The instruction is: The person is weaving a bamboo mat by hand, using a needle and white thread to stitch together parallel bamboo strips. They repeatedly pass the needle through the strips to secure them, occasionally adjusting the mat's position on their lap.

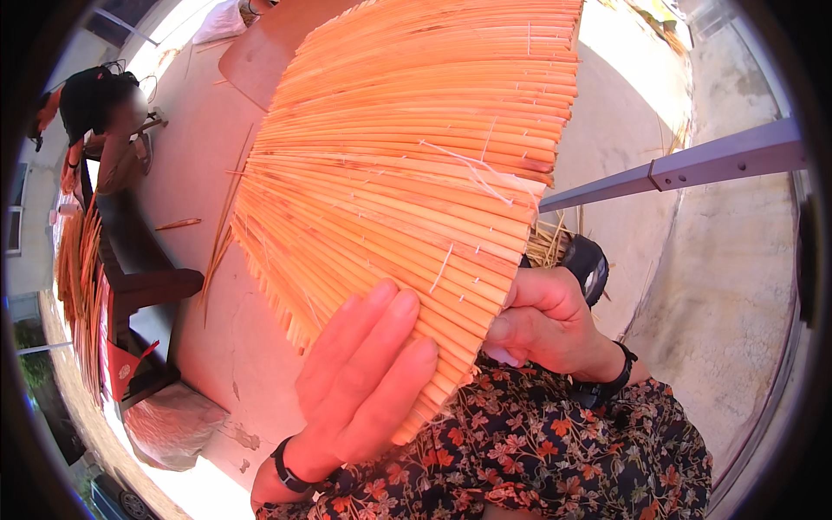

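A large mat of straw-coloured reeds [390, 191], laid side by side and stitched with white thread, slopes up from my lap and fans out away from me. Loose ends of white thread [468, 165] lie on its face near the right edge. My left hand [364, 373] rests flat on the mat's near part, fingers stretched out over the reeds. At the mat's right edge my right hand [555, 325] is closed, thumb and fingers pressed together by the reed ends. Whatever those fingers pinch is mostly hidden; something small and pale shows below them.
A dark bench [147, 277] stands at the left with a bundle of long reeds [80, 277] beside it. Another person [108, 121] sits beyond it. A metal bar [693, 165] crosses at the right. Loose reeds [227, 225] and a plastic sack [173, 425] lie on the floor.
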Demonstrator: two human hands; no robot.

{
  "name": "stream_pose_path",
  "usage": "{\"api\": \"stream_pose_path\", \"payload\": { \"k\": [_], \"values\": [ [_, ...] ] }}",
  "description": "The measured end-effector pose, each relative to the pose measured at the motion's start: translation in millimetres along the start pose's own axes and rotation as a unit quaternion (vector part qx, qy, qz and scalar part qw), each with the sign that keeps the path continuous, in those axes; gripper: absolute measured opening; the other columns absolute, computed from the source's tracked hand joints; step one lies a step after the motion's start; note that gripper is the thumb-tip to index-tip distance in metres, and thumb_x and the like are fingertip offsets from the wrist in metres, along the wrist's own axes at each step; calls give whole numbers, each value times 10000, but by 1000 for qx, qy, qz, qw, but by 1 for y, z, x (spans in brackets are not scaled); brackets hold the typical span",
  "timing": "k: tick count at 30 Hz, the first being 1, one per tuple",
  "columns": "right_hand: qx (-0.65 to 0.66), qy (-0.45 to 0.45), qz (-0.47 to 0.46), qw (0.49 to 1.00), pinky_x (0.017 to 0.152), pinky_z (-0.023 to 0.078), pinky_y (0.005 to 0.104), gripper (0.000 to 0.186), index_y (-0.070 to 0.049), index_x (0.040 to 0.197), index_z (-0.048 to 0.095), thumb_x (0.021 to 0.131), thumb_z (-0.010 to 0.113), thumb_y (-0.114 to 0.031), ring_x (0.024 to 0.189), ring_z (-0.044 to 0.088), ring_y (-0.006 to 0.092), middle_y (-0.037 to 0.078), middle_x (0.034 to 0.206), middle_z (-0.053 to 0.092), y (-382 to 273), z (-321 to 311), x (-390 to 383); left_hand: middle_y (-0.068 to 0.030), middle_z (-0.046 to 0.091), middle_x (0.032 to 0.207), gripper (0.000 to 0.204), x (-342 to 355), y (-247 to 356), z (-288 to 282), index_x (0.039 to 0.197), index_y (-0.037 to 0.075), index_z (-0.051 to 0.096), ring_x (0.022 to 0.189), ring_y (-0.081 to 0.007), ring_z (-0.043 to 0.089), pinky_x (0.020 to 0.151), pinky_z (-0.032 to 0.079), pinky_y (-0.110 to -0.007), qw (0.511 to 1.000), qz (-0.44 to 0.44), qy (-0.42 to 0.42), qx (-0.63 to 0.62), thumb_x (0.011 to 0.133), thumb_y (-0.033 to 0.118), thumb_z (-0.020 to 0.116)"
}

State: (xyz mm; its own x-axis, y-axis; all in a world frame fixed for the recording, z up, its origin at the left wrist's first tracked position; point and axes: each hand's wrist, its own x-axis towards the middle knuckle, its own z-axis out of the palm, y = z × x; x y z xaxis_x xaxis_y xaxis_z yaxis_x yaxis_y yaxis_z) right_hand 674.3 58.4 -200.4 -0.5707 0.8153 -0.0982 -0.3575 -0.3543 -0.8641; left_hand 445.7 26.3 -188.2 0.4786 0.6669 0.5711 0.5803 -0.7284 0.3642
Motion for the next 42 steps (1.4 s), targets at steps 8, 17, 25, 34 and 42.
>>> {"api": "stream_pose_path", "payload": {
  "k": [8,17,25,34,42],
  "values": [
    [-5,8,9,1000,514,382,200,106,13,1020,610,999,562,-80,591,480,41,13,807,602,6,4,-4,-259,661,1162,333,-2,8,4,1156,-5,598,1095,-402,656,925,534,-482,999,-36,39,4,879,159,686],
    [9,12,32,999,531,380,197,88,-4,996,574,999,567,-92,611,480,41,25,827,600,7,1,-7,-253,666,1149,333,-1,5,15,1137,-20,603,1061,-410,664,899,549,-477,999,-20,40,-18,871,158,693],
    [22,8,13,1000,501,365,204,102,19,978,604,989,575,-79,564,464,46,55,790,623,8,-1,-6,-301,634,1167,402,-4,6,12,1179,-41,538,1050,-454,654,879,552,-527,1000,8,12,2,938,260,650],
    [34,-30,18,999,496,371,209,130,41,1027,609,993,559,-74,550,462,51,108,847,673,7,-3,-13,-308,625,1187,397,-6,15,0,1182,-40,534,1075,-461,646,910,527,-549,1000,4,-14,6,943,259,638],
    [88,-58,-3,994,484,392,212,138,45,1049,609,985,574,-72,544,484,57,111,854,678,22,-6,-16,-317,623,1183,409,-13,17,2,1203,-49,527,1074,-467,644,909,529,-542,1000,16,-20,11,948,252,634]
  ]
}}
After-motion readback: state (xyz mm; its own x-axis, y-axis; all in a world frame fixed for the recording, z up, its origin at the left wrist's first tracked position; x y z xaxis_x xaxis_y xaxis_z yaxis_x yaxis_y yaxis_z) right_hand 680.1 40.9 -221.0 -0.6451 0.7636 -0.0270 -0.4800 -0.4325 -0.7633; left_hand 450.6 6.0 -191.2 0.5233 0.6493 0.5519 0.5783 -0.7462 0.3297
